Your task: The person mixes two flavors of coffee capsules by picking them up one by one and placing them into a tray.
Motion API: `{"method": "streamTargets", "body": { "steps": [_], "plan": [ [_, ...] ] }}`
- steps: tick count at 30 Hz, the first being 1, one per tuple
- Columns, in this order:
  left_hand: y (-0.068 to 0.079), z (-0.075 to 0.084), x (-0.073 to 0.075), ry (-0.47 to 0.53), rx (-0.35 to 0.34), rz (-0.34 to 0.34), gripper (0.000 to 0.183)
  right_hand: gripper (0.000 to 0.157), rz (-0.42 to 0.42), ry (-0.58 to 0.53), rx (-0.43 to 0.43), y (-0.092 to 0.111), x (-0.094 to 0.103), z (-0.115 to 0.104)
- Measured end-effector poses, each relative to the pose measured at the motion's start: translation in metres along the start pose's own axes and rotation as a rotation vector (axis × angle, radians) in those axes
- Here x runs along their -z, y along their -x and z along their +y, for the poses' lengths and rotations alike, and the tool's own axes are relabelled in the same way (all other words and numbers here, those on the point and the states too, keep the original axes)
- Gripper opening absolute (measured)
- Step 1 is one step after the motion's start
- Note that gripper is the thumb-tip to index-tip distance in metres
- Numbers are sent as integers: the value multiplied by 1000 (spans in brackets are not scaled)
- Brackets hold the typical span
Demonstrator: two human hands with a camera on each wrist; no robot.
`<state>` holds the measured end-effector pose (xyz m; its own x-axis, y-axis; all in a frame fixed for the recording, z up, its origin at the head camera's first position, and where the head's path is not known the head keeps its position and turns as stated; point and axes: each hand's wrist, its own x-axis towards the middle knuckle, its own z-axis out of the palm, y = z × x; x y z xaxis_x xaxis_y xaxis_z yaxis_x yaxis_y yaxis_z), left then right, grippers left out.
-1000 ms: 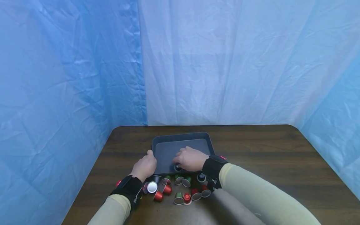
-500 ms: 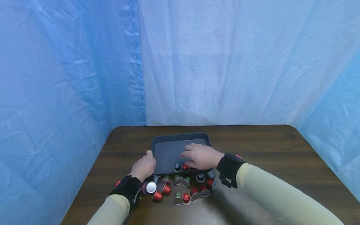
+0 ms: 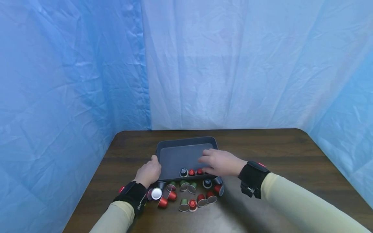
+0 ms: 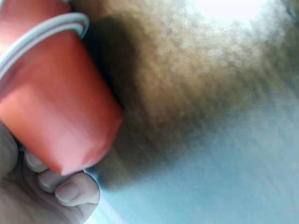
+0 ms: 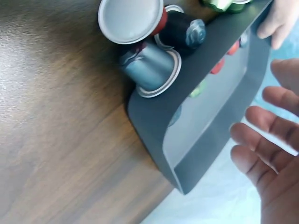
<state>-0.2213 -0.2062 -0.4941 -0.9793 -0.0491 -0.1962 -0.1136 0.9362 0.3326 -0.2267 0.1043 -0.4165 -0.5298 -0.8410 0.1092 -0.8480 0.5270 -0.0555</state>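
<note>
A dark grey tray lies on the table with coffee capsules inside along its near wall. A dark capsule and two red capsules, one a red capsule at the right, stand in a row there. Farther along, the right wrist view shows a green capsule and a dark bluish one, partly hidden by the wall. My left hand grips the tray's left rim near the front corner. Over the tray's right side, my right hand has relaxed, spread fingers holding nothing. A red capsule looms before the left fingers in the left wrist view.
Several capsules lie in front of the tray: a white-lidded one, a green capsule, a dark capsule and various red ones. The brown wooden table is bordered by blue and white curtains.
My right hand has moved rightward along the tray's near side, uncovering the row of red capsules beside the dark one. The left hand stays on the rim.
</note>
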Motion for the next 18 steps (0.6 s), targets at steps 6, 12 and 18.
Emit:
{"method": "streamTargets", "body": {
  "steps": [6, 12, 18],
  "plan": [
    [1, -1, 1, -1, -4, -4, 31, 32, 12, -10, -22, 15, -1, 3],
    [1, 0, -1, 0, -17, 1, 33, 32, -13, -45, -62, 32, -4, 7],
    [0, 1, -1, 15, 5, -7, 33, 26, -14, -59, -49, 46, -8, 10]
  ]
}}
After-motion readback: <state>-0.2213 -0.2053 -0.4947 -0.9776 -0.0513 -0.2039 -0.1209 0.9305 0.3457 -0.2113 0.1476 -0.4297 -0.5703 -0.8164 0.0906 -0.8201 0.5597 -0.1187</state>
